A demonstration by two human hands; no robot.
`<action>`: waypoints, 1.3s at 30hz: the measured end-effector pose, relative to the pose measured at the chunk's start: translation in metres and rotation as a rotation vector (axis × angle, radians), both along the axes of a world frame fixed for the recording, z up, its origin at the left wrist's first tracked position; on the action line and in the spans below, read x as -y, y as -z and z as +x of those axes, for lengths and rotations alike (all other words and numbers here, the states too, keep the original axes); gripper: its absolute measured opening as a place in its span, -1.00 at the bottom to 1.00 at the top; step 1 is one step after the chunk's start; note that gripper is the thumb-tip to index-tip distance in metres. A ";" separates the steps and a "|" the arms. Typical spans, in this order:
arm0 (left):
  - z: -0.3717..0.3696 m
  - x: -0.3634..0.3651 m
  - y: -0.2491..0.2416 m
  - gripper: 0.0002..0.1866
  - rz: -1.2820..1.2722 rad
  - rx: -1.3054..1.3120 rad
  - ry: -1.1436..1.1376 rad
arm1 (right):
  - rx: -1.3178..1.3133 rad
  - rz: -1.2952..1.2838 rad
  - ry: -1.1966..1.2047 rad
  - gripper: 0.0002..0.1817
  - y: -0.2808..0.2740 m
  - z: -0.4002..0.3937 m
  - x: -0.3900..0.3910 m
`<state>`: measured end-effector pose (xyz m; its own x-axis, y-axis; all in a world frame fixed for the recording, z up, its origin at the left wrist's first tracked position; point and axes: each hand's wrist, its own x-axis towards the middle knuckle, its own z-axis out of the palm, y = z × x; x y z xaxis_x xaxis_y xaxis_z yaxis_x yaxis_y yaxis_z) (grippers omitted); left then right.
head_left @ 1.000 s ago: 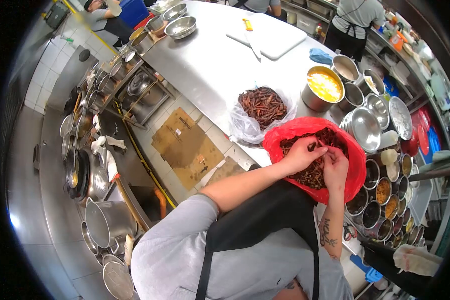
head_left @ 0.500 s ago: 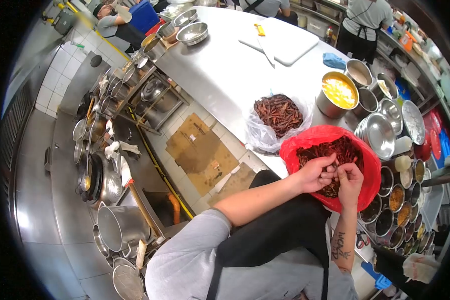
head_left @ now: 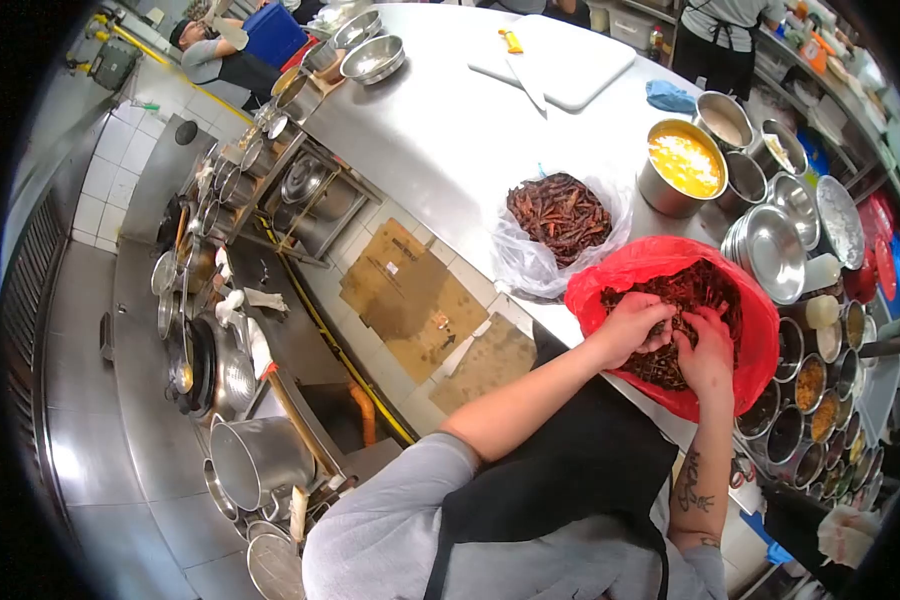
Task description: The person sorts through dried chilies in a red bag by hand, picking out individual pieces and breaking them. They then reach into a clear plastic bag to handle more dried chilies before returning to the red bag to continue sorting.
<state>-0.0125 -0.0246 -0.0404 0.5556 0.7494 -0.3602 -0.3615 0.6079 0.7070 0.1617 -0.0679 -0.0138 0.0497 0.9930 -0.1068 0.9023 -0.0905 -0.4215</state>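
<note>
Dark red dried chilies [head_left: 670, 372] fill a red plastic bag [head_left: 755, 385] at the table's front edge. Above the bag's mouth, my left hand [head_left: 633, 328] is closed with curled fingers; what they grip is hidden. Close beside it, my right hand [head_left: 707, 355] dips to the chilies with its fingers bent inward and their tips among them. Whatever those fingertips pinch is too small to make out. Just behind the red bag, a clear plastic bag [head_left: 615, 205] holds more dried chilies [head_left: 560, 220].
A pot of yellow liquid [head_left: 670, 192] and stacked metal bowls [head_left: 770, 255] stand right of the bags. Further back lie a white cutting board [head_left: 570, 60] and a yellow-handled knife [head_left: 527, 80]. Containers of ingredients [head_left: 810, 380] line the right. Flattened cardboard [head_left: 400, 290] covers floor at left.
My hands have lowered slightly toward the chilies. The right hand has turned palm-down and parted a little from the left, its fingertips now among the chilies. The view has shifted slightly.
</note>
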 end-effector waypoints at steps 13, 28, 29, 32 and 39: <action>0.001 -0.012 -0.021 -0.90 -0.027 -0.103 0.181 | -0.426 0.604 0.338 -0.89 -0.004 -0.005 0.015; -0.004 -0.050 -0.011 -0.80 0.228 -0.332 0.252 | -1.008 0.293 0.499 -0.70 0.006 -0.031 -0.009; -0.005 -0.048 -0.013 -0.79 0.251 -0.284 0.246 | -0.972 0.269 0.506 -0.70 0.002 -0.034 -0.007; -0.007 -0.041 -0.017 -0.77 0.254 -0.210 0.266 | -1.001 0.265 0.524 -0.67 -0.004 -0.042 -0.003; 0.001 -0.042 -0.026 -0.75 0.224 -0.185 0.112 | -0.399 0.309 0.186 -0.45 -0.029 -0.042 -0.016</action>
